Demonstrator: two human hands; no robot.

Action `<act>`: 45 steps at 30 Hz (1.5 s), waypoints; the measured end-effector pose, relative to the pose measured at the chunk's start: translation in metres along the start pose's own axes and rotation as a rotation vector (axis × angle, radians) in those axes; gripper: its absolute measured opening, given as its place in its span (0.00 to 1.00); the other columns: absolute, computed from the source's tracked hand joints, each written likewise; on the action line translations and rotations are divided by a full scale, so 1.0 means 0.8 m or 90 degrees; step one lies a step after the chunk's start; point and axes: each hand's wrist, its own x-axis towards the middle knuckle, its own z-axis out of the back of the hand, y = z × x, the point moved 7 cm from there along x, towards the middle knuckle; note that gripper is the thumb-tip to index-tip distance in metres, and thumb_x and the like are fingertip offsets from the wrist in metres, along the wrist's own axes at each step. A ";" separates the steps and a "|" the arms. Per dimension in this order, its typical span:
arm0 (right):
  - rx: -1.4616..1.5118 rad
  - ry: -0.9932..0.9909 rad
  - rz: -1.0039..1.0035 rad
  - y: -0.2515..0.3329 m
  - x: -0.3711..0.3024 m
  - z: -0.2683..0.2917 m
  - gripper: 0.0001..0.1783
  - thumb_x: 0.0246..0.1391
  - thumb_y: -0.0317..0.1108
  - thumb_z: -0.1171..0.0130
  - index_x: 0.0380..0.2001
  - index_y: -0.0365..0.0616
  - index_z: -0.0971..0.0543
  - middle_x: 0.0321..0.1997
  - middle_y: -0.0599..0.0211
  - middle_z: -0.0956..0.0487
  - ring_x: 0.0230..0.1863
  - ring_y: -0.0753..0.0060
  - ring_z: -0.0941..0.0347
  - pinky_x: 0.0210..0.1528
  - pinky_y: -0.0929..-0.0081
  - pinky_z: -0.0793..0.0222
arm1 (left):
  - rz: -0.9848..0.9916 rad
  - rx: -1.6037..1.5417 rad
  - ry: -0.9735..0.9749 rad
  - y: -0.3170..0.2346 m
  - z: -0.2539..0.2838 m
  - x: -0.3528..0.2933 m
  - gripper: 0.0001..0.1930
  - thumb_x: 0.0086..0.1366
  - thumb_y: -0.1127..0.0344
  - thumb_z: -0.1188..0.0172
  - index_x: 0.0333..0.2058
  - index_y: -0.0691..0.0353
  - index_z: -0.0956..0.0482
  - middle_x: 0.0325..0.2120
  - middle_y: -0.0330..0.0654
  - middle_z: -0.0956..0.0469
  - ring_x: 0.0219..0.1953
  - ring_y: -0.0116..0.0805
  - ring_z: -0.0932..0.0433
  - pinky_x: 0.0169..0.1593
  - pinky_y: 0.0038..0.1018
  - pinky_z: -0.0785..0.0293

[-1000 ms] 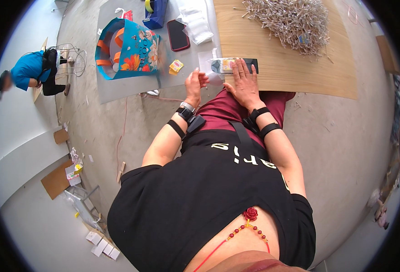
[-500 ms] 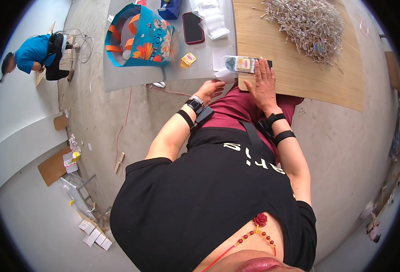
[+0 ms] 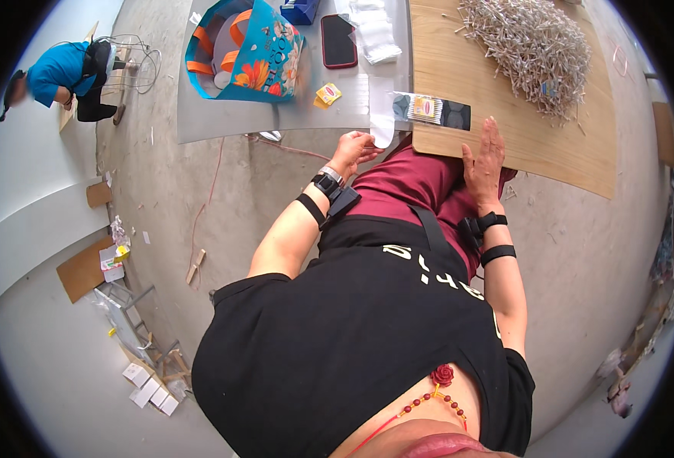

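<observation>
On the wooden board (image 3: 505, 141) lies a small pack of cotton swabs (image 3: 427, 109) with a yellow label, in a clear sleeve beside a dark rectangular piece (image 3: 456, 116). My right hand (image 3: 485, 164) is open by the board's near edge, fingers stretched and close together, apart from the pack. At the grey table's edge my left hand (image 3: 354, 155) has its fingertips pinched at the lower end of a white strip (image 3: 383, 126), which curls over the edge. A big heap of loose cotton swabs (image 3: 531, 57) covers the far part of the board.
Yellow label cards (image 3: 327, 95) lie on the grey table (image 3: 306, 122). Beyond are a dark phone (image 3: 339, 42), a stack of clear bags (image 3: 375, 34), a blue box-like holder (image 3: 299, 11) and a blue floral tote bag (image 3: 264, 65). A person in blue (image 3: 54, 76) bends at the far left.
My right hand has come off the swab pack and moved nearer me and to the right, uncovering the dark piece. By my left fingers, the white strip now curls down over the table edge.
</observation>
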 end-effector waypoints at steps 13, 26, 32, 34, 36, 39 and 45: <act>-0.022 -0.023 -0.055 -0.025 -0.029 0.003 0.41 0.73 0.48 0.47 0.80 0.45 0.49 0.83 0.54 0.45 0.83 0.53 0.51 0.82 0.51 0.58 | -0.042 0.081 -0.048 -0.006 0.004 0.009 0.10 0.70 0.67 0.39 0.44 0.69 0.24 0.37 0.49 0.13 0.35 0.37 0.11 0.35 0.24 0.16; -0.033 -0.013 -0.064 -0.016 -0.035 -0.006 0.40 0.73 0.46 0.46 0.79 0.42 0.47 0.82 0.52 0.44 0.82 0.52 0.50 0.81 0.53 0.57 | 0.003 0.000 0.014 -0.002 0.001 0.016 0.17 0.66 0.52 0.32 0.45 0.57 0.16 0.41 0.39 0.13 0.49 0.33 0.16 0.54 0.32 0.28; -0.040 -0.008 -0.071 -0.014 -0.040 -0.006 0.40 0.73 0.45 0.46 0.79 0.41 0.47 0.82 0.51 0.44 0.82 0.51 0.51 0.81 0.53 0.58 | 0.009 -0.024 -0.011 -0.016 -0.034 0.010 0.25 0.60 0.45 0.24 0.46 0.57 0.16 0.39 0.37 0.16 0.45 0.33 0.19 0.53 0.36 0.29; -0.041 -0.005 -0.074 -0.013 -0.039 -0.009 0.40 0.73 0.44 0.46 0.79 0.41 0.47 0.82 0.50 0.44 0.82 0.51 0.51 0.81 0.53 0.58 | 0.012 -0.065 -0.039 -0.015 -0.042 0.016 0.26 0.59 0.45 0.23 0.46 0.57 0.17 0.39 0.37 0.16 0.44 0.34 0.20 0.53 0.38 0.28; -0.042 -0.004 -0.076 -0.014 -0.036 -0.012 0.40 0.73 0.44 0.46 0.79 0.41 0.46 0.82 0.50 0.44 0.83 0.51 0.51 0.81 0.53 0.58 | -0.001 -0.091 -0.076 -0.012 -0.046 0.024 0.26 0.59 0.46 0.23 0.46 0.59 0.17 0.40 0.39 0.17 0.42 0.36 0.19 0.52 0.39 0.27; -0.050 0.015 -0.080 -0.016 -0.037 -0.015 0.41 0.73 0.46 0.46 0.80 0.43 0.49 0.83 0.52 0.46 0.83 0.53 0.52 0.82 0.52 0.59 | 0.004 -0.101 -0.138 -0.004 -0.045 0.039 0.26 0.58 0.48 0.22 0.45 0.61 0.17 0.39 0.41 0.17 0.38 0.36 0.19 0.47 0.37 0.26; -0.057 0.014 -0.079 -0.024 -0.041 -0.020 0.40 0.74 0.47 0.47 0.79 0.41 0.47 0.82 0.51 0.45 0.83 0.53 0.52 0.82 0.54 0.59 | -0.067 -0.120 -0.113 -0.002 -0.042 0.058 0.20 0.60 0.59 0.23 0.44 0.65 0.18 0.37 0.44 0.16 0.33 0.36 0.16 0.34 0.33 0.15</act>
